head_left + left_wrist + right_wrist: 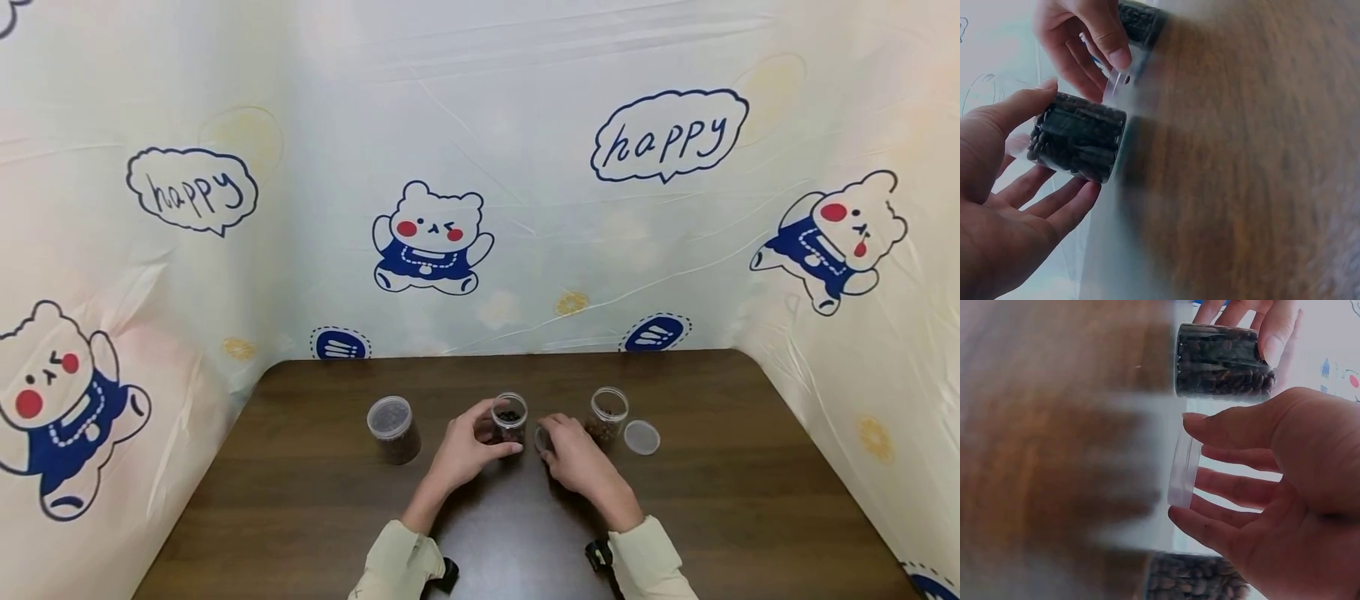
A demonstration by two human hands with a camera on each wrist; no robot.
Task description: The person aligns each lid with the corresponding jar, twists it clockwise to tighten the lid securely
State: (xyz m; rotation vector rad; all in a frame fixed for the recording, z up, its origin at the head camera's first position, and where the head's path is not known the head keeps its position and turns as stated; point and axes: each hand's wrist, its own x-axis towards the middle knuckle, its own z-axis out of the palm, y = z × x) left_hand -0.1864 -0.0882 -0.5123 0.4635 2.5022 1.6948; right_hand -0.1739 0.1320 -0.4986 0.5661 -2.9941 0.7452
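Observation:
A small clear jar of dark coffee beans [510, 429] stands without a lid near the middle of the table. My left hand [461, 450] curls its thumb and fingers round the jar's side, and the beans [1079, 137] show through the wall in the left wrist view. Just to the right, my right hand [577, 458] pinches a translucent round lid [1183, 469] by its rim between thumb and fingers. The lid is on edge, low by the tabletop and apart from the jar; whether it touches the table I cannot tell.
On the left stands a jar of brown beans [397, 442] with its lid on. Behind my right hand is another uncovered bean jar [607, 408], and a loose lid [642, 437] lies flat beside it. A printed curtain [525, 308] borders the brown table [300, 517].

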